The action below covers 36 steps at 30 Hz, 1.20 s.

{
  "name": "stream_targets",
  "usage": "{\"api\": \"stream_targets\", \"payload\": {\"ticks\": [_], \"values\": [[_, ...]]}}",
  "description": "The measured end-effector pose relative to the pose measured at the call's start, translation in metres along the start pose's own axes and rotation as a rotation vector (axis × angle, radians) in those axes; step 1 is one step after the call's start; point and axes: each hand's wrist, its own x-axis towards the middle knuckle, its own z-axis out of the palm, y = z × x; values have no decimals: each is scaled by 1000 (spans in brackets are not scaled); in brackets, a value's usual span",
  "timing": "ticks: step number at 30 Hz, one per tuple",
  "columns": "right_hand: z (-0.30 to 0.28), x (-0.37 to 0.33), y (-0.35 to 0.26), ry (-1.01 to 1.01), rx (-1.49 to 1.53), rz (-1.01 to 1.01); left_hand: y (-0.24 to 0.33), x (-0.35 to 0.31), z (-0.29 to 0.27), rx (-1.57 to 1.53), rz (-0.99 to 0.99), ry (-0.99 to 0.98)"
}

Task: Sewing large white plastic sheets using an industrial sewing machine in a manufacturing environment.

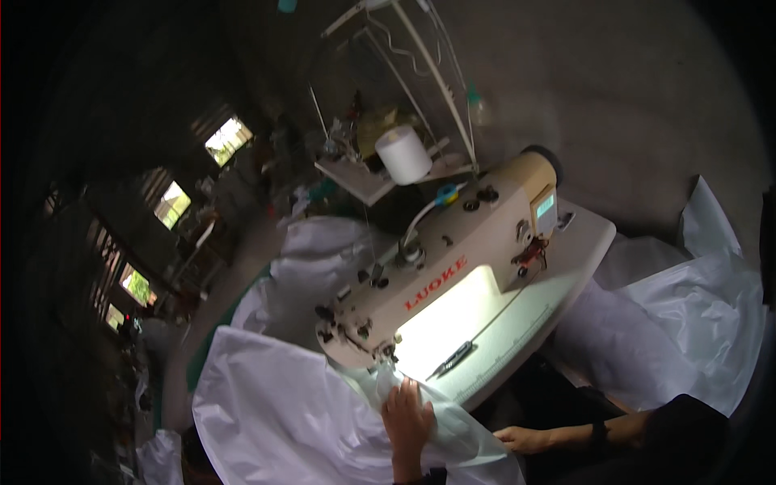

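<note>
A large white sheet [275, 404] of smooth, slightly shiny material drapes over the front of the sewing machine [453, 250] and runs in under its needle area. My left hand [406, 416] lies on the sheet just in front of the presser foot, fingers stretched forward and pressing it down. Farther right, my right hand [525, 439] has its fingers closed at the sheet's edge. Black thread snips [453, 360] rest on the lit machine bed, beyond my left hand. The needle itself is too small to make out.
A white thread cone [403, 155] stands on a small shelf behind the machine, below a thread stand [436, 73]. More white material is heaped right of the table [594, 234] and behind the machine head. Bright windows [172, 204] line the dark room at left.
</note>
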Motion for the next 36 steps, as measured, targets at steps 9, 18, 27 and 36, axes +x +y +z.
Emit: {"api": "stream_targets", "payload": {"ticks": [9,18,27,36], "values": [[-60,18,-100,585,-1160,-566,6,15,-15,-101,-62,-15],[-95,102,-133,800,-1647,-472,0,24,-6,-209,-98,110],[-37,147,-113,644,-1227,-540,-6,24,4,-174,-61,103],[-34,165,-140,446,-1017,-91,-1,21,5,-96,-110,158]]}}
